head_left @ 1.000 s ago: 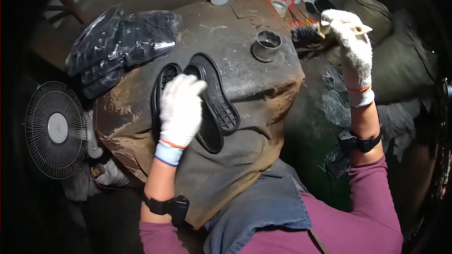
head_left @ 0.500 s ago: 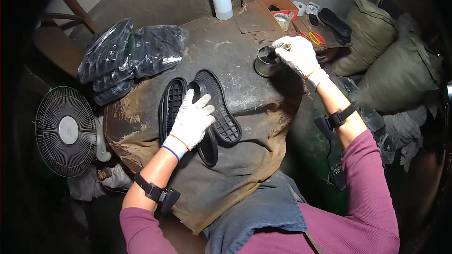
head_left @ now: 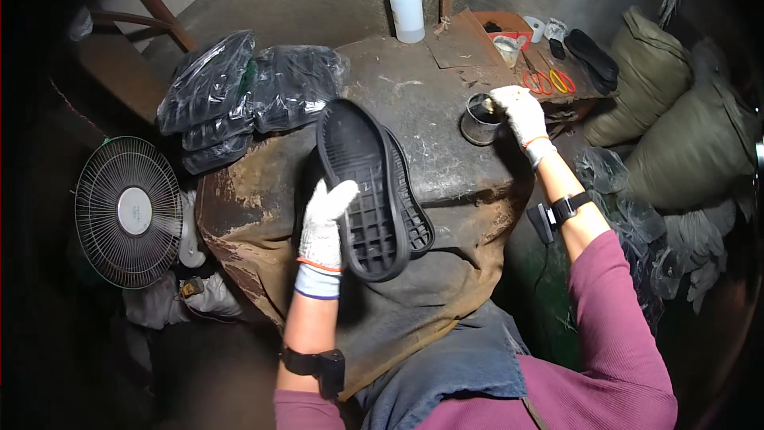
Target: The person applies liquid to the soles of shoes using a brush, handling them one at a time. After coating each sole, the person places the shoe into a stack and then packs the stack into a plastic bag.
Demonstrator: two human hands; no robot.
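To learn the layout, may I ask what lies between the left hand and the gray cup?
The head view shows, from left hand to gray cup, the held shoe sole, a partly covered second sole, then tabletop.

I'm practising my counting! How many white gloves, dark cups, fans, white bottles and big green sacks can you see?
White gloves: 2
Dark cup: 1
Fan: 1
White bottle: 1
Green sacks: 2
Total: 7

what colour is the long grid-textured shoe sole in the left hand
Black: the long, grid-textured shoe sole shows best in the head view.
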